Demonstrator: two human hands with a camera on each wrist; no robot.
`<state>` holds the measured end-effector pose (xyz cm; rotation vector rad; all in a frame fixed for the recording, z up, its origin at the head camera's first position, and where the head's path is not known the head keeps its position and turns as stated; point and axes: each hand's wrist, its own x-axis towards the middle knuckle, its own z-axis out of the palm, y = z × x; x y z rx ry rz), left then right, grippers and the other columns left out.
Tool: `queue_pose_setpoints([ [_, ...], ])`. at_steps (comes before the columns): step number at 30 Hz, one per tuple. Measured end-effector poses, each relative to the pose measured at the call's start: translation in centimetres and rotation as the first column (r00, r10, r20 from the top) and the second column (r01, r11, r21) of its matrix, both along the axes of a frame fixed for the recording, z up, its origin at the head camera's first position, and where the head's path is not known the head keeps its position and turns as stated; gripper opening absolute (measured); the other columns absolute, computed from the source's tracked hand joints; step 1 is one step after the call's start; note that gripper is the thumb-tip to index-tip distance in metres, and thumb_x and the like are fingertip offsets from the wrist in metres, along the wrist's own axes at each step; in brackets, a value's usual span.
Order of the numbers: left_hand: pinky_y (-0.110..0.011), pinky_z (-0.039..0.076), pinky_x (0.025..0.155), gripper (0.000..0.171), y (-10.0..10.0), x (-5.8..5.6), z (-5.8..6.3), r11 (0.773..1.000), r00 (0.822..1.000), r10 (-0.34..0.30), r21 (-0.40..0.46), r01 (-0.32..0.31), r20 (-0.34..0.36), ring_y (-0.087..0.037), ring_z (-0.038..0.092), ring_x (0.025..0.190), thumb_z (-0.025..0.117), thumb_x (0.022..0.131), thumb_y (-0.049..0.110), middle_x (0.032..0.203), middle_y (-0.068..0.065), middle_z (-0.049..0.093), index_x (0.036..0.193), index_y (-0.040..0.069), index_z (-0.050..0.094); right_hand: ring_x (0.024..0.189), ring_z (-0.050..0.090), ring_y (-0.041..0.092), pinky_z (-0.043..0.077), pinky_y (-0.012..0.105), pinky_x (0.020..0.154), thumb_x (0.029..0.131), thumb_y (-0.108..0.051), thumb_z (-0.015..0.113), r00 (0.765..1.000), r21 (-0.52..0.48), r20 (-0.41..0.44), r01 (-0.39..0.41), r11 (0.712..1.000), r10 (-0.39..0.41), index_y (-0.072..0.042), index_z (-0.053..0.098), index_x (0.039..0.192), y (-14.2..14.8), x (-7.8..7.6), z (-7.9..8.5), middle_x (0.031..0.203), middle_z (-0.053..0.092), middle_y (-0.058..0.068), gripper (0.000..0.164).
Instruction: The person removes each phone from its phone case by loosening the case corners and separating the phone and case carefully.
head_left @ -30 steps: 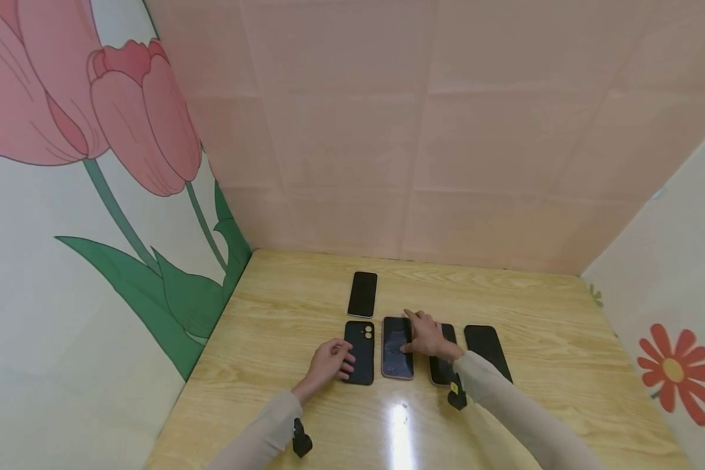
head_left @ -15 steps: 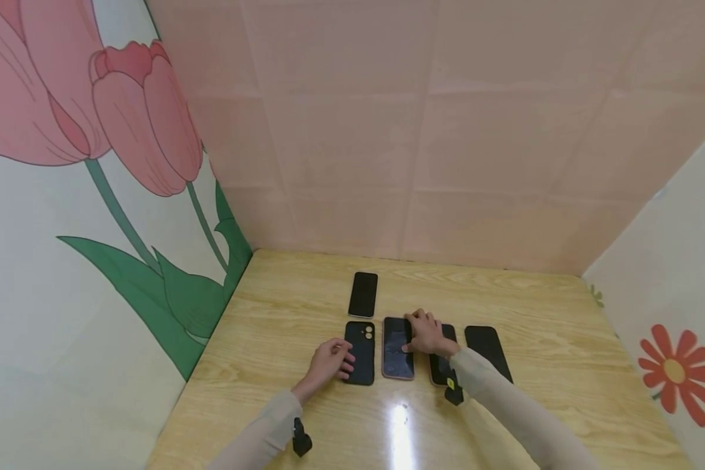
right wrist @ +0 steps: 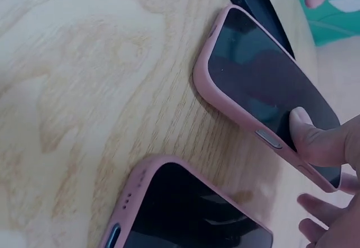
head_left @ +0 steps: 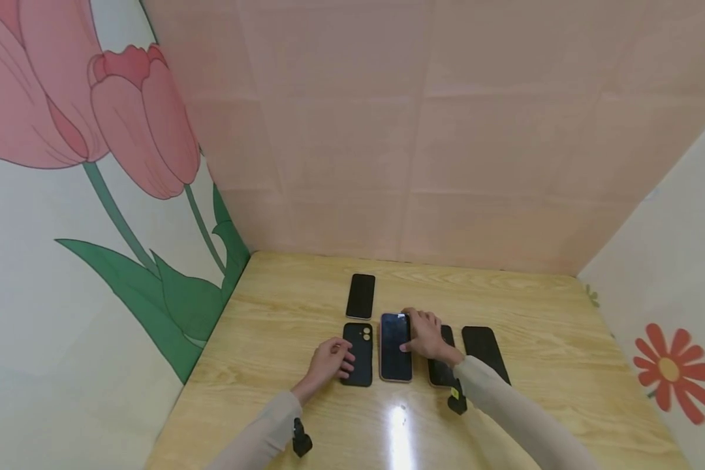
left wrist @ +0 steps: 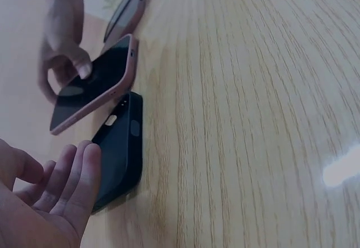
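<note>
My right hand (head_left: pixel 425 334) grips a phone in a pink case (head_left: pixel 395 356) by its right long side. The thumb (right wrist: pixel 306 132) presses on the dark screen, and other fingers show below that edge. In the left wrist view the phone is tilted, its far side raised. My left hand (head_left: pixel 331 359) lies with loosely bent fingers against the left side of a black phone case (head_left: pixel 361 367). Two light camera holes show at that case's top, and a port cutout in its rim (left wrist: pixel 135 127) faces the left wrist view. Nothing is pinched in the left hand.
A second phone in a pink case (head_left: pixel 440 373) lies under the right wrist. Beyond it on the right rests a black slab like a phone (head_left: pixel 486 352). Behind the black case lies another dark phone (head_left: pixel 361 296). A pink-draped wall (head_left: pixel 341 130) closes off the wooden table's back.
The pink-cased phone under my right hand has tipped up slightly at its far end, and its screen reflection has changed. My left hand has stayed beside the black case.
</note>
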<state>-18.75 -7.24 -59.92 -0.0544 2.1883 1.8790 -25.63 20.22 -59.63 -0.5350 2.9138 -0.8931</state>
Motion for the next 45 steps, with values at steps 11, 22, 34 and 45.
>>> queue_pose_setpoints([
  [11, -0.042, 0.060, 0.065, 0.028, -0.1, 0.1, -0.1, 1.000, 1.000, 0.000, -0.001, 0.000, -0.018, -0.028, 0.070, 0.075, 0.045, 0.106, 0.013, 0.092, -0.015, 0.070, 0.118, -0.008, 0.059, 0.099, 0.058, 0.030, 0.050, 0.048, 0.084, 0.081, 0.001, 0.079, 1.000, -0.219, 0.014, -0.007, 0.976, 0.011, -0.004, 0.042, 0.138, 0.3, 1.4, 0.8, 0.124, 0.056, 0.021, 0.069],
  [22, -0.038, 0.060, 0.063, 0.028, 0.0, -0.1, 0.0, 1.000, 1.000, -0.008, 0.024, 0.008, -0.028, -0.028, 0.070, 0.075, 0.045, 0.106, 0.013, 0.090, -0.013, 0.069, 0.119, -0.008, 0.059, 0.065, 0.061, 0.032, 0.053, 0.036, 0.055, 0.099, 0.007, 0.051, 0.997, -0.470, 0.076, 0.014, 0.882, 0.024, -0.010, 0.044, 0.135, 0.0, 2.4, 1.6, 0.116, 0.048, 0.026, 0.040],
  [34, -0.041, 0.060, 0.066, 0.036, 0.1, 0.2, 0.0, 0.996, 1.000, -0.025, 0.087, 0.027, -0.016, -0.032, 0.071, 0.079, 0.047, 0.106, 0.022, 0.094, -0.016, 0.070, 0.123, -0.009, 0.056, 0.067, 0.057, 0.018, 0.047, 0.027, 0.057, 0.091, 0.013, 0.059, 0.989, -0.472, -0.144, -0.098, 0.876, 0.034, -0.006, 0.058, 0.125, -1.3, 3.4, 3.0, 0.107, 0.061, 0.014, 0.039],
  [45, -0.047, 0.059, 0.068, 0.046, 0.1, 0.3, -0.1, 0.994, 0.998, -0.041, 0.099, 0.045, -0.038, -0.040, 0.069, 0.083, 0.040, 0.108, 0.032, 0.098, -0.022, 0.068, 0.123, -0.009, 0.055, 0.057, 0.057, 0.029, 0.046, 0.026, 0.052, 0.092, 0.017, 0.055, 0.993, -0.550, -0.101, -0.112, 0.828, 0.067, 0.003, 0.056, 0.125, -3.1, 5.0, 6.2, 0.103, 0.058, 0.022, 0.037],
])
